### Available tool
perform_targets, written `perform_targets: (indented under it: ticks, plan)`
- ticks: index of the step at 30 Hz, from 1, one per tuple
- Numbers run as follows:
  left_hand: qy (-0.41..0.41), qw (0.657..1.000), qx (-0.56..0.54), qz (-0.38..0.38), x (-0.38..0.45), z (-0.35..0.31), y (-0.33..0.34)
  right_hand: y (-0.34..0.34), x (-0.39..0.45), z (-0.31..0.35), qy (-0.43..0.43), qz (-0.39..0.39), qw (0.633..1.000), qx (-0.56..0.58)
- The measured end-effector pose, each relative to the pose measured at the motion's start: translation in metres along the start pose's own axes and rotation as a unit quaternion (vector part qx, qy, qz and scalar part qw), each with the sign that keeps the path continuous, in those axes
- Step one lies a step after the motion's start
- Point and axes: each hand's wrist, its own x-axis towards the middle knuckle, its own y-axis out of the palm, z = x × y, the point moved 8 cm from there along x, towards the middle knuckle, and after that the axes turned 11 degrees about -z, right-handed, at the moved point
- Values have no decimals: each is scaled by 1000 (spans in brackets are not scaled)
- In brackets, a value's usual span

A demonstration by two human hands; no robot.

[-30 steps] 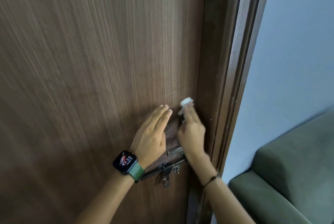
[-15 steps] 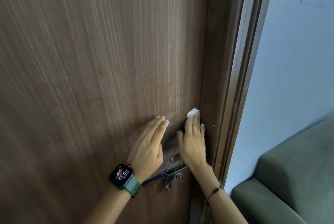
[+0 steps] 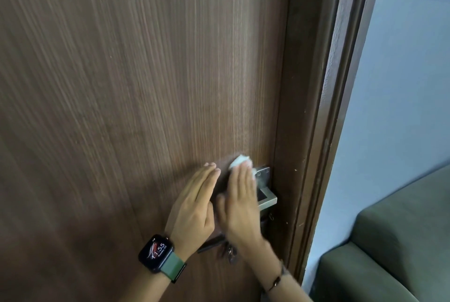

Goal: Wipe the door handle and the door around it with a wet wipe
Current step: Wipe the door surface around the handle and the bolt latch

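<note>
A brown wood-grain door fills most of the view. Its metal handle and plate sit at the right edge, partly hidden behind my right hand. My right hand lies flat with straight fingers and presses a folded white wet wipe against the door just left of the handle plate. Only the wipe's top shows above my fingertips. My left hand, with a watch on a green strap, rests flat on the door just left of the right hand.
A dark sliding bolt with a small padlock shows below the hands. The dark door frame runs down the right of the door. Beyond it are a pale blue wall and a green sofa at lower right.
My right hand with the wipe has slid left, away from the door's edge, uncovering the handle and plate. The left hand has stayed flat on the door.
</note>
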Motion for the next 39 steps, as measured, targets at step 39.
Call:
perform_targets:
  ticks: [39]
  plan:
    - [-42,999,15,-8,-16,4,-8,-2,-2,13,-74,-13,995,-71]
